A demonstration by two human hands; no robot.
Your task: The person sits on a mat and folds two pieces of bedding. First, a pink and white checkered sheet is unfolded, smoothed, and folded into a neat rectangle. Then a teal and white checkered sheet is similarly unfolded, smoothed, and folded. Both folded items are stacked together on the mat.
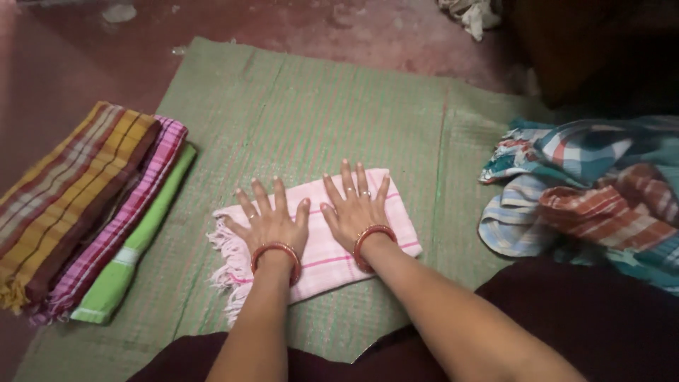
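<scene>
Both hands lie flat and open, gripping nothing, palms pressed down on a folded pale pink cloth point(318, 237) just below the centre of the frame. Left hand point(272, 223) rests on the left half of the cloth, fingers spread and pointing toward the top of the frame, thumb angled out to the right. Right hand point(353, 209) sits just beside it on the right half, fingers likewise spread and pointing upward, with rings on two fingers. The thumbs come close together but it is hard to tell whether they touch. Each wrist wears a red bangle point(277, 255). Both forearms reach in from the bottom edge, the right one entering at a slant from the lower right.

The pink cloth has thin darker pink stripes and a white fringe along its left edge. It lies on a green woven mat point(297, 106) that covers most of the middle of the frame.

At the left edge of the mat sits a stack of folded cloths point(92, 205): a brown and yellow striped one on top, a pink checked one beneath, and a bright green one at the bottom. At the right of the frame lies a loose heap of unfolded checked cloths point(587, 191) in teal, blue and rust red. A reddish floor point(71, 56) shows across the top.
</scene>
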